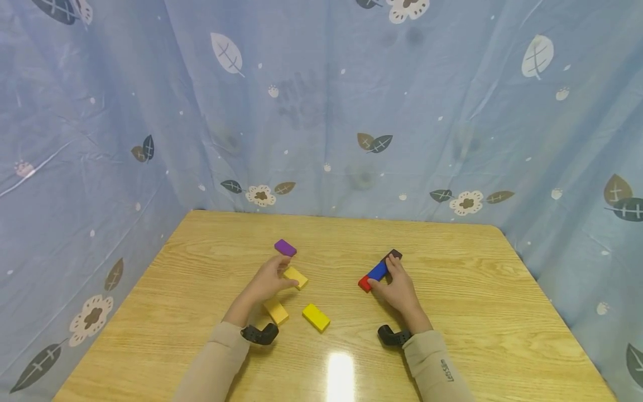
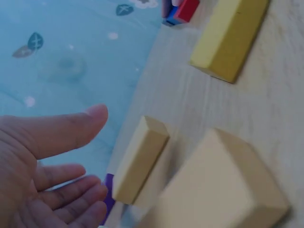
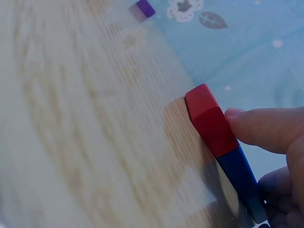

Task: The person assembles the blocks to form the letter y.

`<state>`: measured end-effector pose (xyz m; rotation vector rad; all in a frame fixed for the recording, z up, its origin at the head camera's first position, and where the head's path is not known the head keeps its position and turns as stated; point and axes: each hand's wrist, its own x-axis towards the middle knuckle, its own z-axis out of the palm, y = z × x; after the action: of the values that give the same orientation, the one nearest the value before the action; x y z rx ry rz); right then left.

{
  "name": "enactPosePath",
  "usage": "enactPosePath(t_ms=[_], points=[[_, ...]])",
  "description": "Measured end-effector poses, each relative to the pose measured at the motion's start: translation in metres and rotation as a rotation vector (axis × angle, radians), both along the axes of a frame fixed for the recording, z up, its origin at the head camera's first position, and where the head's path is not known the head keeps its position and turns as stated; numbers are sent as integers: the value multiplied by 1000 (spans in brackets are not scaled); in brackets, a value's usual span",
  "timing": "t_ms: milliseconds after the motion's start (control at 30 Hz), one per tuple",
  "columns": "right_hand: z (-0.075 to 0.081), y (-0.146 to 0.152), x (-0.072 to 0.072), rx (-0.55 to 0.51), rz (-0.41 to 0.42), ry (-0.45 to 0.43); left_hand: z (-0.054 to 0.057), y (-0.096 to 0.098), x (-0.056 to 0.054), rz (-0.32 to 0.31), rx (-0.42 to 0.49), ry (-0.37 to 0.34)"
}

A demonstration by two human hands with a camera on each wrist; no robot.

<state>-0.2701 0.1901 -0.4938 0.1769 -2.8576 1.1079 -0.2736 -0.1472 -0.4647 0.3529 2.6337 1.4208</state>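
My left hand (image 1: 266, 281) reaches over the table with thumb and fingers apart. Between them, in the head view, lies a pale yellow block (image 1: 295, 277); the left wrist view shows a gap between the hand (image 2: 52, 166) and this block (image 2: 141, 161). A purple block (image 1: 286, 247) lies just beyond the fingertips. My right hand (image 1: 400, 287) holds a row of blocks end to end: a red block (image 1: 364, 283), a blue block (image 1: 378, 271) and a dark block (image 1: 393, 255). Its thumb is at the red block (image 3: 211, 118), while the curled fingers are at the far end, partly hidden.
An orange-yellow block (image 1: 276, 311) lies under the left wrist, and a bright yellow block (image 1: 316, 317) lies to its right. Patterned blue curtains (image 1: 321, 111) hang behind and beside the wooden table (image 1: 452, 251). Each wrist wears a black camera band.
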Motion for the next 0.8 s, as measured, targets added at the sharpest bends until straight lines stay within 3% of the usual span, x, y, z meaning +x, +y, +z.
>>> enactPosePath(t_ms=[333, 667, 800], points=[[-1, 2, 1, -4, 3, -19, -12, 3, 2, 30, -77, -24], [0, 0, 2, -6, 1, -1, -12, 9, 2, 38, -144, -20], [-1, 0, 1, -6, 2, 14, -12, 14, 2, 67, -180, -31]])
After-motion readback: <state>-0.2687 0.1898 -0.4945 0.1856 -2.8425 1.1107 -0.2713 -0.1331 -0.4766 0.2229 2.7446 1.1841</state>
